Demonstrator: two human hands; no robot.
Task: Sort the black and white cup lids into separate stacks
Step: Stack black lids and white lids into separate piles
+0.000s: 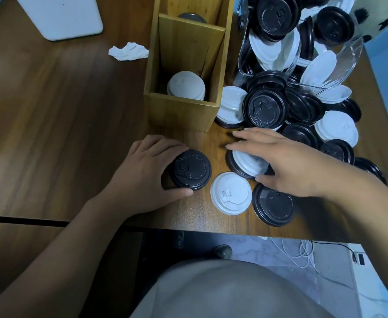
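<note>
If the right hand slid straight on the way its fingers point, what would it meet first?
The right hand points left and slightly away over a white plastic lid. Straight on lies bare wooden table, then probably the near corner of the wooden box; depth is unclear, so it might pass just in front.

Black lids point(191, 169) stacked, white stack point(186, 86) boxed, mixed lids point(303, 106) apparently loose

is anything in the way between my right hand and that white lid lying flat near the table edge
Nothing visible. The right hand rests over a white lid on a black one, and the flat white lid lies just below it in open view, uncovered, beside the black stack under the left hand.
</note>
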